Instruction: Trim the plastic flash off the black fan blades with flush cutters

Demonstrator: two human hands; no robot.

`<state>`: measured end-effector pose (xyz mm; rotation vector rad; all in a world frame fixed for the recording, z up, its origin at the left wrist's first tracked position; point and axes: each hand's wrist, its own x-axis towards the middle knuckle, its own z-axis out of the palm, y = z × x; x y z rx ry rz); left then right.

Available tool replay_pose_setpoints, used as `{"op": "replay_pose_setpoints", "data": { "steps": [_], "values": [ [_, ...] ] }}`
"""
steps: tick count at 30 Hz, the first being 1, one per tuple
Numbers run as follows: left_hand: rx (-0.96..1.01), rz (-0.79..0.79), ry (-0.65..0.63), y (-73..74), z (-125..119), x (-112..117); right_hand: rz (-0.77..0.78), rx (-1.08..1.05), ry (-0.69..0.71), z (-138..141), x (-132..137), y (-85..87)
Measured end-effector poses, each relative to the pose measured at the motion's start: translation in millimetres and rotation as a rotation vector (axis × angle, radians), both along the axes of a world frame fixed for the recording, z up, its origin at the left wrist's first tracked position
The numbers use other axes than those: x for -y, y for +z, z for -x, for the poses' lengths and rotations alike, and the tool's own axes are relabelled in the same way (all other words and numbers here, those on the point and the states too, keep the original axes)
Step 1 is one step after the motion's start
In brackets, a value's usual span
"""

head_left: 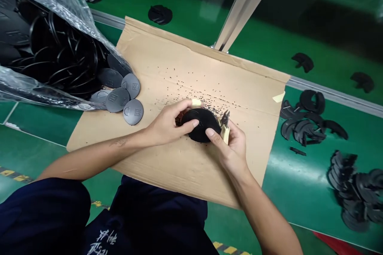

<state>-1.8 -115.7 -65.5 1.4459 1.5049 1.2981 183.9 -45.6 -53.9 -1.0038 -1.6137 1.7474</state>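
Between my two hands is a round black plastic disc (pixel 201 124), held over the cardboard sheet (pixel 167 167). My left hand (pixel 176 121) grips its left edge, thumb on top; one finger wears a pale yellow wrap. My right hand (pixel 229 143) has its thumb on the disc's right side. In that same hand sit small cutting pliers (pixel 225 121) with pale yellow handles, jaws pointing up and away from me. Tiny black scraps (pixel 209 105) lie scattered on the cardboard just beyond the disc.
At left, a clear plastic bag (pixel 98 40) full of black discs lies open, with several grey-looking discs (pixel 133 111) spilling onto the cardboard. Black curved pieces (pixel 308 127) are heaped on the green surface at right, near another pile (pixel 356 191). A metal post (pixel 242 8) rises behind.
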Motion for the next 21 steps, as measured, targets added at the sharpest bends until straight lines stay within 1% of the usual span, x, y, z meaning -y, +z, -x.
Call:
{"op": "replay_pose_setpoints", "data": {
  "steps": [2,5,9,12,15,21],
  "values": [
    [0.115,0.073,-0.060,0.7,3.1,-0.9,-0.038,0.023,0.014,-0.9,-0.6,1.8],
    [0.180,0.088,-0.104,4.1,7.4,-1.4,-0.132,0.061,0.025,-3.0,-3.8,3.7],
    [0.035,0.027,-0.077,9.8,6.9,0.5,-0.275,0.095,-0.052,-6.3,-6.4,5.3],
    [-0.066,-0.006,-0.075,11.5,4.8,2.5,-0.320,0.131,-0.046,-7.6,-5.1,5.6],
    [-0.098,-0.024,-0.096,11.0,4.7,4.0,-0.322,0.123,-0.014,-7.5,-3.3,5.4],
    [-0.162,-0.096,-0.162,11.7,6.5,4.5,-0.267,0.118,-0.014,-6.0,-3.7,6.2]
  ]
}}
